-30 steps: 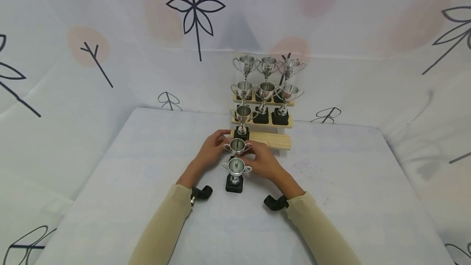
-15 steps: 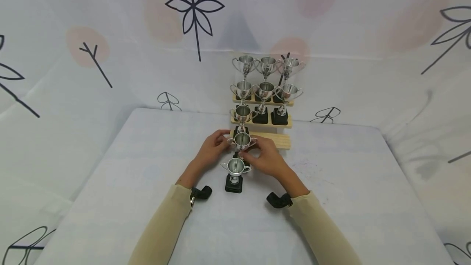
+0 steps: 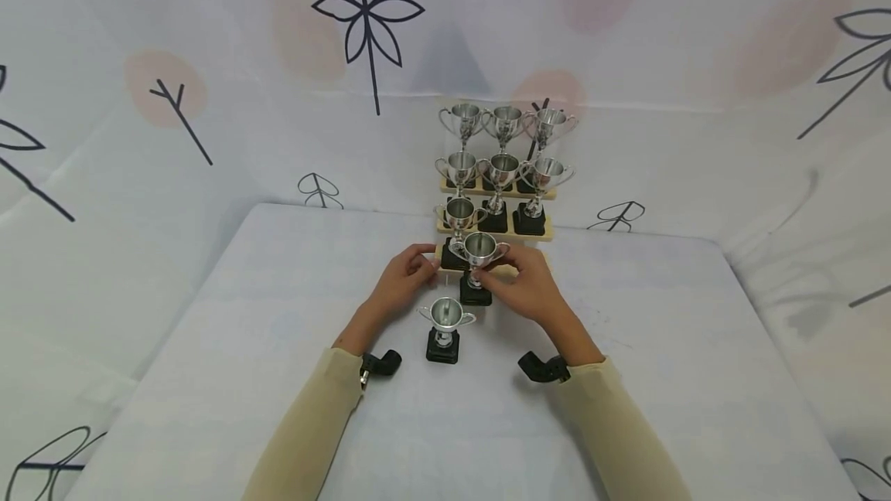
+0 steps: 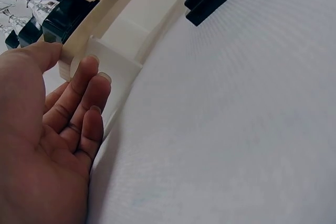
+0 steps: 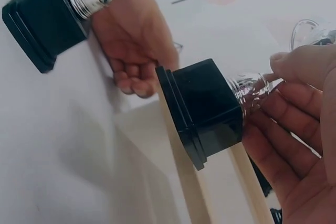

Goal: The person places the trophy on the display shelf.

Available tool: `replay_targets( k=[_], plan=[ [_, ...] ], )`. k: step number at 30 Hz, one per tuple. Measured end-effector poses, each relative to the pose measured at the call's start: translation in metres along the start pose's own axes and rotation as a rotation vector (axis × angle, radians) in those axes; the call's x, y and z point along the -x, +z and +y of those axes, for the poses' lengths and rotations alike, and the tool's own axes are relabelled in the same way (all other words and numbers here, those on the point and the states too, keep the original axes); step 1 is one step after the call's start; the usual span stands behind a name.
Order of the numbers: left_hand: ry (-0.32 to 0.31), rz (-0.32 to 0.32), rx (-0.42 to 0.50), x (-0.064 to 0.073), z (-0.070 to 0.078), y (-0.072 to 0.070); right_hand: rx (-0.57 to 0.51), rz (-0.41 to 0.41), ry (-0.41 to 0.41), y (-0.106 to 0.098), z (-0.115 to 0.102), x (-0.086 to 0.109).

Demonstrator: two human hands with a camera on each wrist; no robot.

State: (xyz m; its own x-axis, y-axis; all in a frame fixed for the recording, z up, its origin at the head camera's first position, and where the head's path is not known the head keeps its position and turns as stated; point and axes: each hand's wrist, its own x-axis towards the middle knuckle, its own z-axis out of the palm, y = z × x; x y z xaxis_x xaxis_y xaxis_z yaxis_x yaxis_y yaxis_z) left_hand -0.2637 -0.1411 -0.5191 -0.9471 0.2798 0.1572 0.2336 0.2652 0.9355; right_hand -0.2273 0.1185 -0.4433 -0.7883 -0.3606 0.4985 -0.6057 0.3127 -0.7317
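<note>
My right hand (image 3: 527, 287) pinches a small silver trophy cup (image 3: 480, 249) by its stem, thumb and fingers around it. Its black square base (image 5: 207, 111) hangs upright in front of the lowest wooden tier, apart from the table. My left hand (image 3: 405, 278) grips the left end of that tier of the wooden stepped stand (image 4: 68, 61), thumb on top and fingers beneath. On this tier's left end stands another trophy (image 3: 459, 215). A further trophy (image 3: 444, 323) is upright on the table, between my forearms.
Several silver trophies (image 3: 503, 168) fill the two upper tiers of the stand, close together with handles overlapping. Behind them hangs a patterned white cloth backdrop (image 3: 244, 22). White cloth covers the table (image 3: 661, 377).
My right hand has carried the trophy up and right, from behind the table trophy to the front of the lowest tier. The left hand has stayed on the stand.
</note>
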Motion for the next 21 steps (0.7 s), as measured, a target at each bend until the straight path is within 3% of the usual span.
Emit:
replay_targets(
  k=[10,17,21],
  plan=[
    [0.0,0.002,-0.004,0.001,0.003,0.0,0.03,0.078,0.032,-0.012,0.005,-0.001],
    [0.002,0.005,-0.012,0.001,0.001,0.0,0.013,0.101,0.017,-0.015,-0.022,-0.003],
    [0.001,0.008,-0.017,0.001,0.001,0.0,-0.005,0.114,0.038,-0.015,-0.025,-0.004]
  ],
)
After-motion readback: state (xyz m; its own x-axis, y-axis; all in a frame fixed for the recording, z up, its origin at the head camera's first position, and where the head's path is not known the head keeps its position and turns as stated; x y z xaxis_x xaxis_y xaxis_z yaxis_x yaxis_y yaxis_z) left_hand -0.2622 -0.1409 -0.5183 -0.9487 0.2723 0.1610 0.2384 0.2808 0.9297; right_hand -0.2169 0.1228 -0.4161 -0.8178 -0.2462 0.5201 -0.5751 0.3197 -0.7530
